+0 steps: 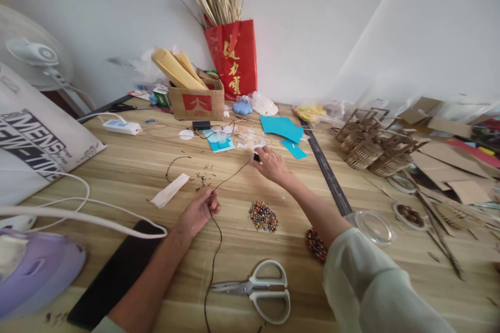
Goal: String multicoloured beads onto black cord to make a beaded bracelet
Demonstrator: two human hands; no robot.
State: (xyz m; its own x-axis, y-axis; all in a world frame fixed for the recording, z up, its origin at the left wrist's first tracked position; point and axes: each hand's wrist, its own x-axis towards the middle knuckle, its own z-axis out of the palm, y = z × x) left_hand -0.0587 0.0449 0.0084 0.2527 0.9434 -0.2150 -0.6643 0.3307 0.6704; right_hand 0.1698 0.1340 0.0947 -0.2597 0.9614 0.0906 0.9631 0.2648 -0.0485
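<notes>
A thin black cord (217,242) runs from the table's front edge up through my left hand (201,212), whose fingers are closed on it. From there the cord stretches away to my right hand (271,164). That hand is closed on a small black object (257,157), mostly hidden by the fingers; its kind is unclear. A pile of multicoloured beads (263,216) lies between my forearms. Beaded strands (316,245) are partly covered by my right forearm. White-handled scissors (269,286) lie slightly apart near the front. Short black cord scraps (203,179) are scattered beyond my left hand.
A purple iron (42,276) and its white cable (97,212) are at the left. Small woven baskets (363,151) stand at the right. Behind are a cardboard box (199,104), a red bag (238,62) and blue sheets (282,129). A folded white strip (171,191) lies nearby.
</notes>
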